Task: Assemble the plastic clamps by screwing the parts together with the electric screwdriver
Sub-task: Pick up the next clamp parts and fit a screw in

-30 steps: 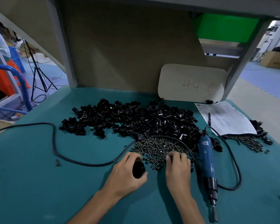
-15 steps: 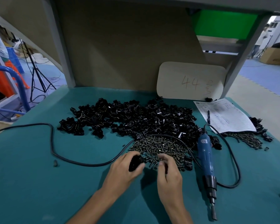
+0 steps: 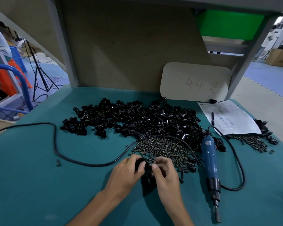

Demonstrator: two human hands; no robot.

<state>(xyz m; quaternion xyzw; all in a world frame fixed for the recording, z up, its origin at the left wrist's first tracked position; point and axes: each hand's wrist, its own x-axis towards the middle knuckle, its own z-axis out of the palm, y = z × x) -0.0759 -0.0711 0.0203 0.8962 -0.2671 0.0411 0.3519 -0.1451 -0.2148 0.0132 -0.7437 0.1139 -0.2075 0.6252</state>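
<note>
I see the left hand (image 3: 127,171) curled around a black clamp part (image 3: 140,161), holding it just above the teal table (image 3: 39,176) at the near edge of the screw pile (image 3: 163,148). The right hand (image 3: 166,174) meets it, thumb and forefinger pinched close on what looks like a small screw (image 3: 154,162), touching the part. The blue electric screwdriver (image 3: 209,162) lies flat just to the right, bit pointing toward me, its cable (image 3: 55,144) looping across the table. Behind the screws sprawls the heap of black clamp parts (image 3: 137,119). A printed sheet (image 3: 230,119) with a pen (image 3: 212,117) lies far right.
</note>
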